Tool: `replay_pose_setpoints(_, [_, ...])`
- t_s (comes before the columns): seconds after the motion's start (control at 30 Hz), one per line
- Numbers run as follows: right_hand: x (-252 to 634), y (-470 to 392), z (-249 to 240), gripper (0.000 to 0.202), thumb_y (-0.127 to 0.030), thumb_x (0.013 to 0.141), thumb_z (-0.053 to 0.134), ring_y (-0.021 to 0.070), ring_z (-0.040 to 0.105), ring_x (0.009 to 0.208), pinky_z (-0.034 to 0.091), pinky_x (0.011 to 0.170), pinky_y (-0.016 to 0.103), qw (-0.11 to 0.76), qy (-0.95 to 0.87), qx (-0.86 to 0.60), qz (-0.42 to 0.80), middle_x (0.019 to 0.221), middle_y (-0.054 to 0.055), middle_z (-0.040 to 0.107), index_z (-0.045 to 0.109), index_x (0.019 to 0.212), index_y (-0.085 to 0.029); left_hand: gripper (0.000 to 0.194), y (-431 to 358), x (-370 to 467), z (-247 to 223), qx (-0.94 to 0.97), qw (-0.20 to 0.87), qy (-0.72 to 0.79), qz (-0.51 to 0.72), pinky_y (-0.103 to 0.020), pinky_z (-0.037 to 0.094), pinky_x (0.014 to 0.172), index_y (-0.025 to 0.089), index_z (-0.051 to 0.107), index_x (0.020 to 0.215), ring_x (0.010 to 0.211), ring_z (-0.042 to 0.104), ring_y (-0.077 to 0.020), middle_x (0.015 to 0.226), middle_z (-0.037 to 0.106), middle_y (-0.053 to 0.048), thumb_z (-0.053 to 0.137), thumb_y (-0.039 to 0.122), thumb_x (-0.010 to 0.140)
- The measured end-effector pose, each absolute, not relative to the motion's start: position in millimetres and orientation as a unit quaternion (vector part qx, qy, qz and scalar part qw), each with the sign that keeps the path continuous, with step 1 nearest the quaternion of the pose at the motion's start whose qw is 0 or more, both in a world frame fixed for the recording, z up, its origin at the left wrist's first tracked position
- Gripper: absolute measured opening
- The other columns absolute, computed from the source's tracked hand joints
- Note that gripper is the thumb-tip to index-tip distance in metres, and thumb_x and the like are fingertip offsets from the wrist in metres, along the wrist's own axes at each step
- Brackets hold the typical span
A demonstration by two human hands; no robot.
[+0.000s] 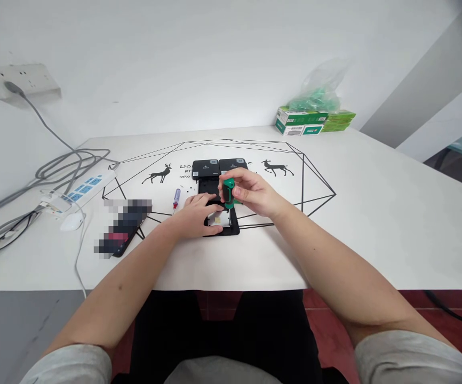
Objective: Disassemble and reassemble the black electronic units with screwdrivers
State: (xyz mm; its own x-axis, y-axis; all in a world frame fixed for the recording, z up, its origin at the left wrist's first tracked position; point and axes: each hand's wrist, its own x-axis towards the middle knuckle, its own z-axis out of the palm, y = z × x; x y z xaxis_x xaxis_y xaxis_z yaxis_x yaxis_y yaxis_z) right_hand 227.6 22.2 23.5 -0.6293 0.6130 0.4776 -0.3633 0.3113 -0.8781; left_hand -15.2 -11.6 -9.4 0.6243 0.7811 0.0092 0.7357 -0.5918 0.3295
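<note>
My right hand [255,191] grips a green-and-black screwdriver [228,192] by its handle, held upright over an opened black device case [234,226]. Whether its tip touches a screw is hidden. Inside the case lies a silvery part with a small yellowish square. My left hand [193,216] holds the case against the table, thumb along the near side and fingers across the far side. Just beyond, partly covered by my fingers, is a black case part [207,188]. Two closed black boxes with labels, a left box [206,168] and a right box [233,164], stand behind it.
A small screwdriver [176,198] with a clear purplish handle lies left of my left hand, near tiny dark pieces [191,189]. Further left are a blurred-out phone [125,229], a power strip [89,189], cables and glasses [9,234]. Green-and-white boxes [301,121] stand against the wall.
</note>
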Motion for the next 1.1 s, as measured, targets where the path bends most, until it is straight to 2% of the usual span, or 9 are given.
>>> replay_pose_setpoints(0.13, [227,19,26,0.039,-0.053,0.093,0.082,0.0181,0.077,0.087,0.066,0.078,0.040,0.383,-0.651,-0.087,0.650,0.103,0.002,0.076,0.066,0.120,-0.030,0.054,-11,-15,-6,0.890,0.167,0.418,0.070,-0.066,0.034,0.128,0.030,0.067,0.146,0.156,0.040,-0.0429,0.162,0.049,-0.015,0.074,0.056,0.099])
replay_pose_setpoints(0.33, [225,19,28,0.040,-0.060,0.091,0.077,0.0203,0.074,0.079,0.066,0.075,0.046,0.417,-0.632,-0.135,0.640,0.098,0.002,0.075,0.054,0.101,-0.029,0.054,-10,-17,-5,0.891,0.171,0.415,0.074,-0.068,0.034,0.127,0.029,0.070,0.145,0.153,0.044,-0.0431,0.162,0.052,-0.017,0.074,0.057,0.099])
replay_pose_setpoints(0.43, [226,20,30,0.048,-0.065,0.087,0.080,0.0176,0.070,0.076,0.065,0.070,0.042,0.440,-0.609,-0.121,0.649,0.102,0.001,0.071,0.050,0.095,-0.028,0.056,-10,-18,-6,0.890,0.171,0.415,0.075,-0.069,0.033,0.128,0.030,0.070,0.147,0.157,0.040,-0.0442,0.168,0.047,-0.016,0.074,0.059,0.099])
replay_pose_setpoints(0.57, [224,17,30,0.056,-0.051,0.075,0.098,0.0129,0.070,0.080,0.066,0.075,0.035,0.478,-0.596,-0.134,0.631,0.105,-0.003,0.063,0.050,0.091,-0.027,0.054,-9,-19,-8,0.890,0.170,0.415,0.082,-0.069,0.034,0.127,0.032,0.070,0.145,0.155,0.041,-0.0439,0.167,0.049,-0.015,0.075,0.059,0.099])
replay_pose_setpoints(0.67, [223,15,28,0.048,-0.054,0.083,0.092,0.0166,0.073,0.088,0.068,0.081,0.041,0.460,-0.609,-0.137,0.632,0.103,-0.002,0.066,0.053,0.096,-0.028,0.054,-9,-18,-8,0.890,0.166,0.418,0.082,-0.067,0.035,0.127,0.032,0.070,0.146,0.153,0.044,-0.0432,0.161,0.053,-0.015,0.075,0.058,0.098])
replay_pose_setpoints(0.77, [224,14,29,0.042,-0.057,0.089,0.085,0.0193,0.075,0.085,0.067,0.078,0.043,0.426,-0.618,-0.131,0.647,0.101,0.000,0.072,0.057,0.102,-0.028,0.053,-9,-17,-7,0.891,0.166,0.416,0.077,-0.066,0.036,0.127,0.031,0.071,0.144,0.152,0.045,-0.0424,0.158,0.054,-0.015,0.074,0.057,0.099])
replay_pose_setpoints(0.93, [221,13,32,0.045,-0.058,0.084,0.087,0.0192,0.071,0.076,0.061,0.065,0.037,0.421,-0.587,-0.130,0.680,0.093,0.001,0.071,0.057,0.097,-0.027,0.050,-9,-18,-8,0.893,0.165,0.412,0.081,-0.067,0.036,0.126,0.029,0.073,0.141,0.151,0.046,-0.0425,0.158,0.054,-0.015,0.074,0.057,0.098])
replay_pose_setpoints(1.1, [215,10,28,0.049,-0.054,0.078,0.095,0.0131,0.066,0.075,0.058,0.063,0.031,0.469,-0.581,-0.128,0.653,0.106,-0.001,0.065,0.058,0.094,-0.027,0.052,-8,-18,-9,0.895,0.161,0.408,0.086,-0.066,0.036,0.125,0.030,0.071,0.144,0.149,0.048,-0.0416,0.159,0.055,-0.014,0.074,0.056,0.099])
